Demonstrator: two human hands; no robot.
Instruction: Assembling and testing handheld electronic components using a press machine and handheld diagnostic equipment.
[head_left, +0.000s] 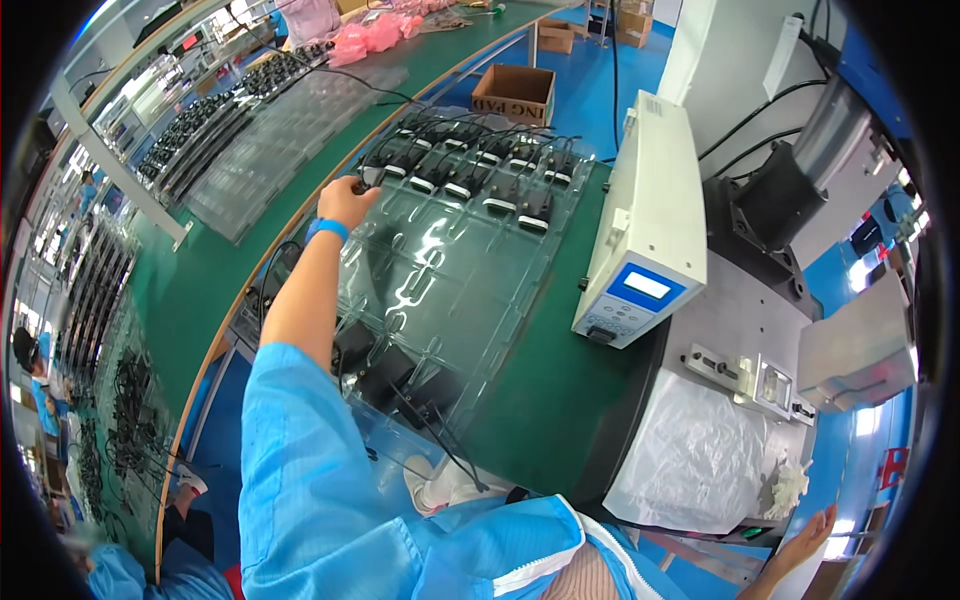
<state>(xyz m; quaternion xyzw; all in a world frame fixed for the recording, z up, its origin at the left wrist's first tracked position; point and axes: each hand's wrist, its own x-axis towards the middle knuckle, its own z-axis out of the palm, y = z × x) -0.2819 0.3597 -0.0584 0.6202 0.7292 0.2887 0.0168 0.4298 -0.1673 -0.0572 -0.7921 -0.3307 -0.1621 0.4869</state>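
Adapter (373,176) lies at the far left corner of the clear tray (470,290), right at the fingertips of the left hand (347,203). From my end, those fingers look curled and nearly together around its dark body, but the hand hides the contact, so I can't tell whether they grip it or only touch it. If the hold is just a pinch, I'd worry about the adapter twisting out, pulled by its own cord.

White-ended adapters (535,216) fill the tray's far rows, with cords looped across one another. I think a snag there is the likeliest trouble: lifting one could drag a neighbour out of its pocket. The tray itself looks thin, so a forearm leaning on it might flex it and shift the rows.

At the near end sit dark blocks (388,378), and a cord (440,437) trails over the edge by the wearer's lap. I'd expect a sleeve or knee to catch that and tug a block off.

To the right, the white box (640,270) stands on the green bench (525,410), apart from the tray; a wide swing could knock it. Past the plastic film (690,455), the right hand (805,540) is spread, with nothing visible in it, too far off to steady anything.
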